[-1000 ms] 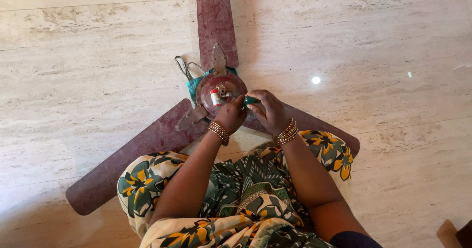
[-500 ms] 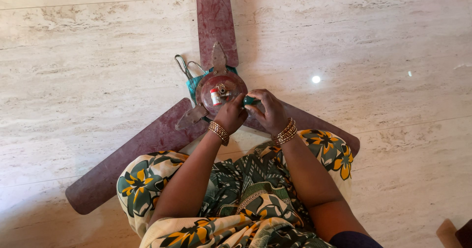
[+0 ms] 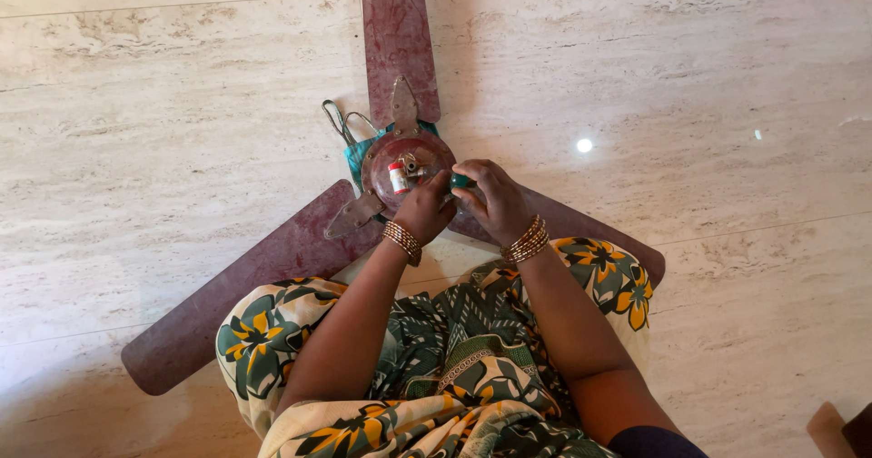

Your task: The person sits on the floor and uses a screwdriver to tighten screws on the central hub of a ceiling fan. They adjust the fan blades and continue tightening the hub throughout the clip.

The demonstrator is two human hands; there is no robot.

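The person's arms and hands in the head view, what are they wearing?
Both forearms are bare. The left hand has a stack of thin gold-coloured bangles at the wrist, and the right hand has a similar, slightly thicker stack. A dark blue sleeve edge shows on the right upper arm. No rings or watch can be made out.

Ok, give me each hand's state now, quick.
Left hand: resting on the round dark-red ceiling fan hub, grip hidden.
Right hand: closed on a small green-handled tool.
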